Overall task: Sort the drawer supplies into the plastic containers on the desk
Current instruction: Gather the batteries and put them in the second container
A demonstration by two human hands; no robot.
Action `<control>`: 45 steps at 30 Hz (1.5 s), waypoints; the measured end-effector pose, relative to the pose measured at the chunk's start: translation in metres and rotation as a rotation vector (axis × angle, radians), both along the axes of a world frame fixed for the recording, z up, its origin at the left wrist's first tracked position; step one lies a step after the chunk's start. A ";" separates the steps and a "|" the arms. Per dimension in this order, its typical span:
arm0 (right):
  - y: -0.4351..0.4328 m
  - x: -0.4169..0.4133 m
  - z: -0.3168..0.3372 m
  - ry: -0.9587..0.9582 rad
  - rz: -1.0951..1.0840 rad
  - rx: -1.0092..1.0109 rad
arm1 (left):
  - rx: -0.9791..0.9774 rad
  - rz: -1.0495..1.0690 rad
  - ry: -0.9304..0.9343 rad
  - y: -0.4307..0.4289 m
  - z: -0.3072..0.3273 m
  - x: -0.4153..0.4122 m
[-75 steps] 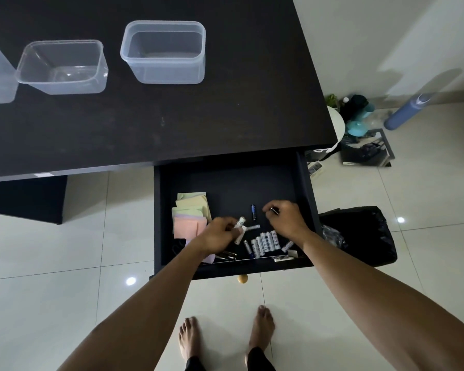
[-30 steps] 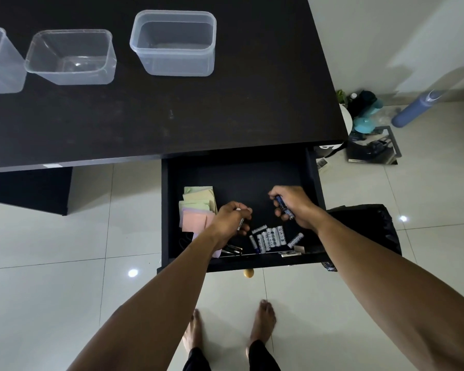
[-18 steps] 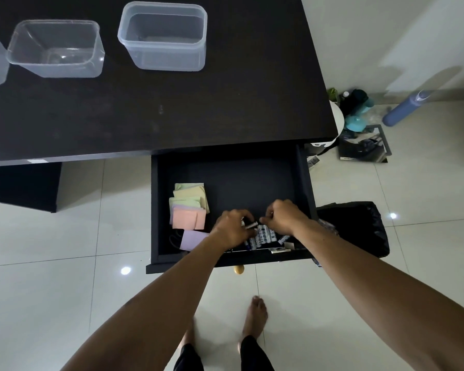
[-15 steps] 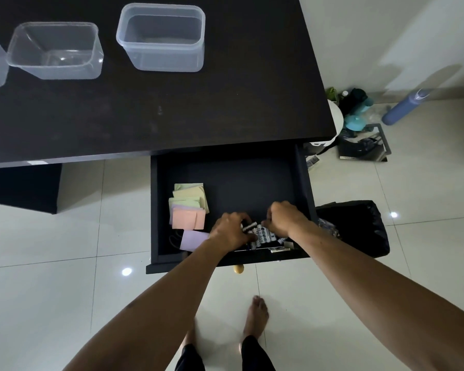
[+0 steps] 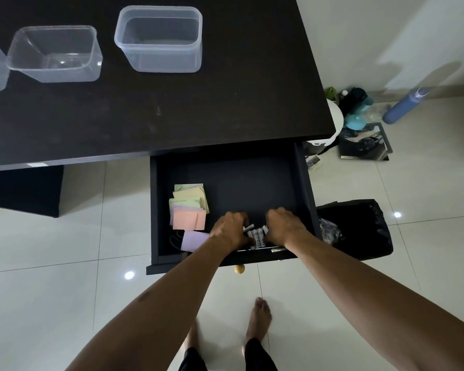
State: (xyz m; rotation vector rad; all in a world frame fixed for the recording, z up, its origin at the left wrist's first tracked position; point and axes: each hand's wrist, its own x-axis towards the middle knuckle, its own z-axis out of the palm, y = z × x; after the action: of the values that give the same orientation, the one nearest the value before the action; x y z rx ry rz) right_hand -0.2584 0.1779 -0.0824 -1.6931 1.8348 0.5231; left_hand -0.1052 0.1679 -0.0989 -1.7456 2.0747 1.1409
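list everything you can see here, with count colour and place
desk: 1, dark brown, upper left
plastic containers: 3 in view, clear, in a row on the desk, leftmost cut off by the frame edge
drawer: 1, black, pulled open under the desk
sticky notes: several pads, green, yellow, pink and lilac, left side of the drawer
batteries: a cluster, white, front of the drawer between the hands, count unclear
knob: 1, tan, on the drawer front
black bag: 1, on the floor right of the drawer
blue bottle: 1, by the wall
left hand: curled over the batteries
right hand: curled over the batteries
feet: bare, on the white tiles
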 end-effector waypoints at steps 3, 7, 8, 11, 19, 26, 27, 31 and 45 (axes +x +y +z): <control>0.000 0.002 -0.003 -0.005 0.017 -0.023 | 0.002 0.024 0.004 -0.002 -0.001 0.002; -0.004 -0.001 -0.008 -0.058 0.014 -0.008 | -0.017 -0.002 -0.021 -0.003 -0.004 -0.003; -0.005 -0.003 -0.008 -0.084 0.001 0.005 | -0.020 -0.002 -0.025 -0.003 -0.004 -0.004; -0.006 -0.011 -0.008 -0.202 -0.066 0.022 | -0.024 0.013 -0.028 -0.005 -0.007 -0.005; -0.014 -0.016 -0.006 -0.601 -0.556 0.035 | 0.003 0.002 0.025 -0.007 -0.009 0.002; -0.020 -0.023 -0.006 -0.954 -0.999 0.295 | 0.330 0.587 0.513 -0.015 -0.003 0.014; -0.021 -0.024 -0.008 -1.024 -1.052 0.317 | 0.409 0.692 0.603 -0.015 0.001 0.016; -0.019 -0.026 -0.007 -1.187 -1.169 0.348 | 0.602 0.897 0.815 -0.015 0.011 0.020; -0.018 -0.020 -0.002 -1.443 -1.375 0.418 | 0.693 0.976 0.892 -0.009 0.015 0.021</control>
State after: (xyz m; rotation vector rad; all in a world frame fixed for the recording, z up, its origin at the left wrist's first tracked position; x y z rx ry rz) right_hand -0.2780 0.1596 -0.0846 -0.0110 1.1109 -0.7040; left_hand -0.0845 0.1585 -0.0843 -2.0096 0.6213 2.8444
